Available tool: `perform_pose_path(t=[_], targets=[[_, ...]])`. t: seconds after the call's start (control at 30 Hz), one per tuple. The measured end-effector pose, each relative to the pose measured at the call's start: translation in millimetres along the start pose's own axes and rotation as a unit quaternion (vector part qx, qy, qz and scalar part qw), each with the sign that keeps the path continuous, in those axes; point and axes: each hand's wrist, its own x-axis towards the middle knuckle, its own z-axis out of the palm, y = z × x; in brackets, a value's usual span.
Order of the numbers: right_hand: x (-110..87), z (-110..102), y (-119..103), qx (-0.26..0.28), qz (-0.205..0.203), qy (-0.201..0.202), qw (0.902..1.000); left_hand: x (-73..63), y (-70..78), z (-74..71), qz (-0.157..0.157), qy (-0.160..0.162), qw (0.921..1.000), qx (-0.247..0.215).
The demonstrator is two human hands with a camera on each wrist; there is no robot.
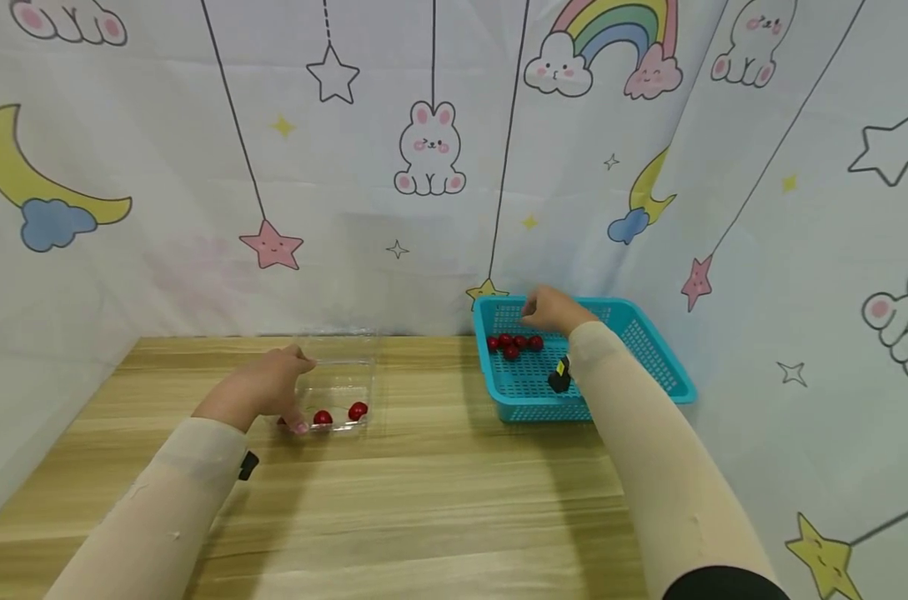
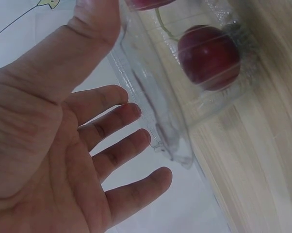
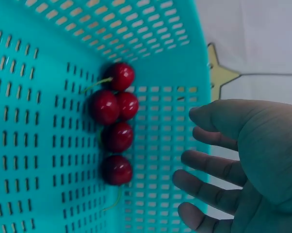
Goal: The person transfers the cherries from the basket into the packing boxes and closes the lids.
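My left hand is at the left side of a clear plastic box, thumb by its front corner. In the left wrist view the fingers are loosely extended, with fingertips right at the box's edge. A red cherry lies inside the box, part of another at the top edge of that view. My right hand hangs over the back of a turquoise basket. Its fingers are spread and hold nothing. Several cherries with stems lie together in the basket, beside this hand.
The box stands on the left of a wood-grain table, and the basket stands on the right. A white cloth printed with cartoon figures hangs behind the table and along both sides. Black wrist cameras are worn on both sleeves.
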Motion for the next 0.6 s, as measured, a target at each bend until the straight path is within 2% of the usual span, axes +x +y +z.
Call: perform_pose_path(t=[0.3,0.5,0.6], targets=[[4.8,6.8,17.8,-0.024,0.025,-0.019,0.9992,-2.4,0.8,-2.3,0.0,0.003,1.0,-0.003],[9.2,16.0,28.9,-0.022,0.058,-0.062,0.9962,-2.3,0.9,-1.3,-0.01,0.0,0.9999,-0.006],[10.6,21.2,31.4,-0.022,0.064,-0.07,0.9952,-1.7,0.8,0.6,-0.012,0.001,0.9999,-0.01]])
